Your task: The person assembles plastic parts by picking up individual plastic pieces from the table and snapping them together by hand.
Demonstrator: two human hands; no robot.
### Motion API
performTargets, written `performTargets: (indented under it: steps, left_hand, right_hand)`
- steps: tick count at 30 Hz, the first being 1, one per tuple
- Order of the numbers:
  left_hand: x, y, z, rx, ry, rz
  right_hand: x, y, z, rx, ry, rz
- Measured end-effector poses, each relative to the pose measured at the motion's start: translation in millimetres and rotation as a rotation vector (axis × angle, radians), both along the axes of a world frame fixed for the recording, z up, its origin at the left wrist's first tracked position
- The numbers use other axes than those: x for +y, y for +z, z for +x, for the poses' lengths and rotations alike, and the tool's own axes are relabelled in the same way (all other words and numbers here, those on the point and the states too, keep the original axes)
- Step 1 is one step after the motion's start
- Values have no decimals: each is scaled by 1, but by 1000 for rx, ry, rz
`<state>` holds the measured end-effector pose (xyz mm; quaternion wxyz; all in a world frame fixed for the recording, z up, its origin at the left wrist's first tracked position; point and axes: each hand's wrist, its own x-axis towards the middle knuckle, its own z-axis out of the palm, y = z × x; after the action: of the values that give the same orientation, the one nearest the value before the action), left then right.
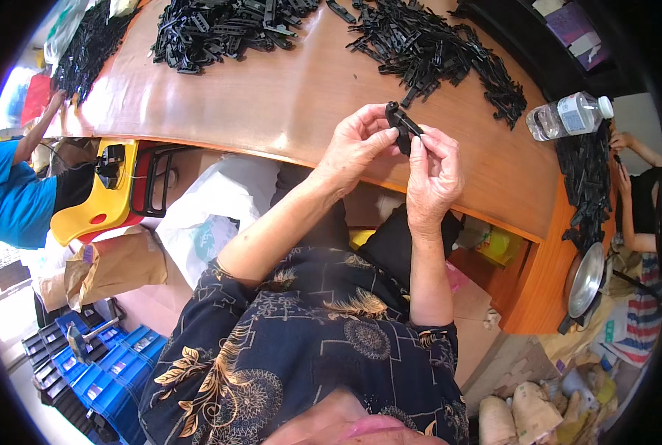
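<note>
Over the near edge of the wooden table (308, 96), both hands meet at a small black plastic part (399, 119) with a knobbed upper end. My left hand (362, 142) pinches it between thumb and fingers from the left. From the right, the thumb and fingertips of my right hand (436, 172) close on its lower right end. Whether it is one piece or two joined ones, I cannot tell. Beyond my hands lie a heap of black plastic parts (435, 55) and, farther left, another black heap (223, 30).
A clear plastic bottle (568, 116) lies at the right, by more black parts (587, 178) and a round metal dish (587, 278). Co-workers' hands (624, 159) are at the right and far left. A yellow chair (97, 200) and blue crates (112, 371) stand left.
</note>
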<state>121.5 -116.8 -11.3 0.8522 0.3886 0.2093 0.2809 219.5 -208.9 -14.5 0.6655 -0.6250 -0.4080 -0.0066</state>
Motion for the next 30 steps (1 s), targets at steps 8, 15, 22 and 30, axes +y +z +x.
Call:
performTargets:
  steps: [8, 15, 22, 30]
  left_hand:
    - [-14, 3, 2, -8, 48, 25]
    - [-24, 17, 5, 102, 53, -72]
    - [-18, 5, 4, 144, 39, -47]
    - [-8, 19, -13, 118, -38, 115]
  right_hand:
    - [-15, 6, 1, -438, -45, -69]
    - [-23, -3, 8, -635, -27, -68]
    - [-28, -5, 4, -606, -7, -77]
    - [-28, 6, 9, 486, 442, -331]
